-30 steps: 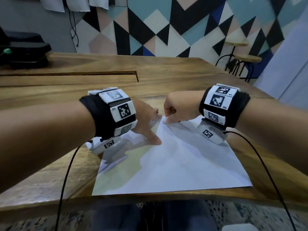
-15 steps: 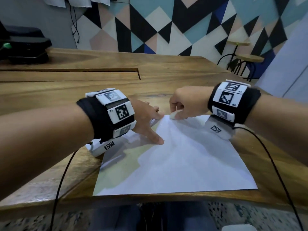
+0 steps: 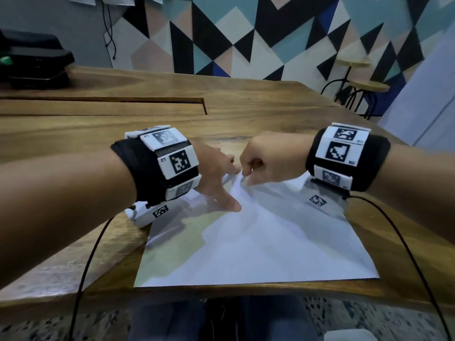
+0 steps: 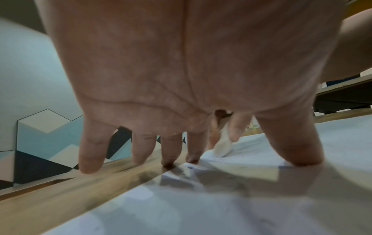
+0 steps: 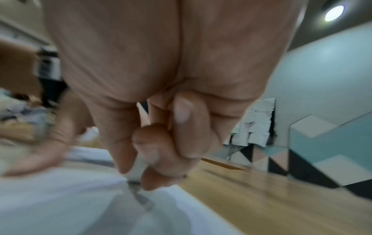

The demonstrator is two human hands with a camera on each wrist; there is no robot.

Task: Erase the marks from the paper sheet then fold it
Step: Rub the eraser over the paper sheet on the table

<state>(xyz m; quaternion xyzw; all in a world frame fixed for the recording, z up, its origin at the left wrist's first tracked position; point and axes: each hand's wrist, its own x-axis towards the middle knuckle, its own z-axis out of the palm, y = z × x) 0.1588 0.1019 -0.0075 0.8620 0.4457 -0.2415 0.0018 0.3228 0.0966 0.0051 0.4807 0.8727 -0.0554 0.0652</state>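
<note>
Paper sheet (image 3: 258, 242) lies flat on the wooden desk (image 3: 246, 107), its near edge along the desk's front edge and its far left corner between the two hands. The right hand (image 3: 266, 161) is curled tight around a small white eraser (image 4: 222, 147) and has come back in from the far edge, where it was half a second ago — the eraser's tip now presses on the sheet close to the left hand, and the paper rucks up into a small ridge just under the fist. The left hand (image 3: 216, 178) stays where it was, fingers spread and straight: thumb and index fingertip on the sheet, the other fingertips on the bare wood beyond the corner.

I judge this a back-and-forth rubbing stroke, so the erasing step is under way and folding has not begun. The marks themselves are too faint to make out, apart from a small bluish trace by the left fingertips in the left wrist view. The bunching suggests the pull is strong for such thin paper — a firmer hold near the eraser would keep it from creasing or tearing.
</note>
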